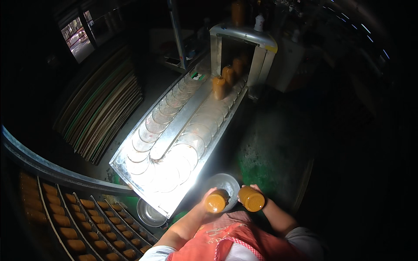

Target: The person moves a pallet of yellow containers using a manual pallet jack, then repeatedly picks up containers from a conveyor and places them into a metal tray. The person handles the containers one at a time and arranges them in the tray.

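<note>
My left hand (203, 201) is closed round an orange-brown glazed bottle (216, 202), whose round end faces up toward me. My right hand (256, 188) grips a similar orange-brown bottle (252, 200), also with a round end toward me. Both bottles are held in front of my red apron, a small gap apart. Behind and below them is a grey metal basin (229, 179), partly covered by the left bottle. Much of my fingers is hidden behind the bottles.
Ahead runs a looped conveyor (163, 143) of overlapping metal plates. Orange-brown bottles (218, 88) stand on it near a metal tunnel opening (244, 37). A rack (78, 209) of similar pieces is at lower left, beside another metal bowl (150, 213). Stacked boards (104, 104) lean farther left.
</note>
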Demonstrator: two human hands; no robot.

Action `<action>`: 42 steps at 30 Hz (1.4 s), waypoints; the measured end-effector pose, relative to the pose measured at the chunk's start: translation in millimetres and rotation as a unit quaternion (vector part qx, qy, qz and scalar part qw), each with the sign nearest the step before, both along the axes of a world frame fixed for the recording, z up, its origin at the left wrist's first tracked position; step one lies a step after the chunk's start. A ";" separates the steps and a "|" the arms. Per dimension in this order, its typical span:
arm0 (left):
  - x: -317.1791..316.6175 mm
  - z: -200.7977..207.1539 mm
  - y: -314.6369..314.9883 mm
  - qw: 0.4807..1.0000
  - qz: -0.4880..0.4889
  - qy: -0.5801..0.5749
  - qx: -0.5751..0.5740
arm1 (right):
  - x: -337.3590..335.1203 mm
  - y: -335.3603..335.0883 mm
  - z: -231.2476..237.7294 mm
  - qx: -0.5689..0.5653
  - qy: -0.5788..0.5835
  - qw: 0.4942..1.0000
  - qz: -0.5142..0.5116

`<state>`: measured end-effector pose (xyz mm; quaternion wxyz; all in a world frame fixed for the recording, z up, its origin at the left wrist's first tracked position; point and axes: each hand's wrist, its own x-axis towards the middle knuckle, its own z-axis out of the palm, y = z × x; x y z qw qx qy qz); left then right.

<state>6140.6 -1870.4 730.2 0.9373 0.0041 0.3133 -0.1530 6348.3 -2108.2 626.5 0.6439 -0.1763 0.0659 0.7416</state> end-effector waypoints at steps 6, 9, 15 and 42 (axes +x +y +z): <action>47.7 4.5 40.2 0.999 -0.015 -0.031 -0.022 | 64.8 51.5 83.0 0.013 0.170 0.985 -0.034; 70.8 38.6 93.7 0.993 0.085 0.015 0.086 | 118.5 108.8 140.0 -0.181 -0.121 0.969 -0.119; 126.0 178.7 212.8 0.623 0.089 0.076 0.774 | 191.6 297.4 220.6 -0.062 -0.623 0.725 -0.287; 176.4 588.0 52.2 0.134 0.070 0.540 0.828 | 316.4 233.0 140.7 0.128 -0.668 0.733 -0.017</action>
